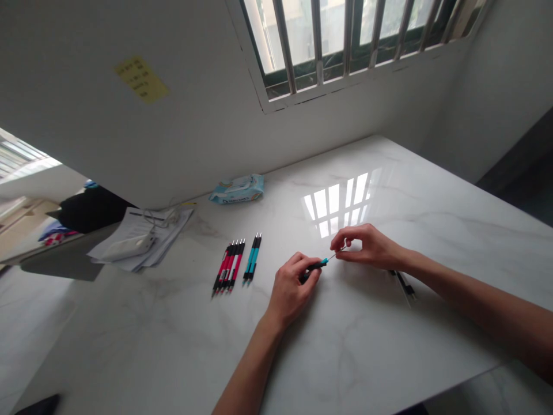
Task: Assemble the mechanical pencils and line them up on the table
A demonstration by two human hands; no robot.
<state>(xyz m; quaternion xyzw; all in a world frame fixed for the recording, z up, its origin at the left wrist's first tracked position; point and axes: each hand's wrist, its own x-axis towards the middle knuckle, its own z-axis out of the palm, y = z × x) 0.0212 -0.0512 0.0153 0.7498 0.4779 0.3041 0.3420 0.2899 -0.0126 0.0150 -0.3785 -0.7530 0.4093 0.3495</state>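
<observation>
Two hands are seen over the middle of the white marble worktop (389, 323) in the head view. The left hand (290, 286) is curled shut around the black lower part of a teal pen barrel (317, 266), which is held just above the worktop surface with its teal end pointing right. The right hand (367, 245) is closed in a pinch, thumb and forefinger together on a thin refill (333, 257) that is met by the tip of the barrel; whether the refill is already inside the barrel cannot be told. Some dark pen parts (405, 285) are laid on the worktop under the right wrist, toward the right edge.

To the left of the hands, five red pens (228, 266) are laid side by side in a row, and two teal pens (253, 257) are placed just beside them, slightly apart. Near the far edge, against the wall, a pack of wet wipes (237, 189) is set. At the far left corner, a stack of papers (144, 239) is spread, with a white device and its cable resting on top.
</observation>
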